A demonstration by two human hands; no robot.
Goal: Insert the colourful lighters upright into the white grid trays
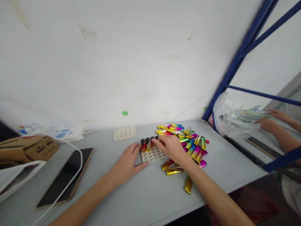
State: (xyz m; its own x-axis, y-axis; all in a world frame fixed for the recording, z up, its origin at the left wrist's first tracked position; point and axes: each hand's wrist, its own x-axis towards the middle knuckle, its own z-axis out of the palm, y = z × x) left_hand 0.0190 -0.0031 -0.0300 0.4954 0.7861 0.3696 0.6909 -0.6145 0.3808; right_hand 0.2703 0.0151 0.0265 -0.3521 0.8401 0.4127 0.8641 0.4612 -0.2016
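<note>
Left hand (126,163), thumb and fingers spread apart, rests at the left end of a pale pocketed tray (152,155) on the grey table (110,191). Above the tray, the right hand (172,146) reaches to some upright dark-topped lighters (143,147); whether its fingers are closed on one cannot be told. Loose glossy multicoloured pieces (196,151) lie heaped beside the tray.

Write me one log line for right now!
left hand: beside tray; right hand: over tray; upright lighters: in tray; shiny pieces: heaped beside tray
</note>
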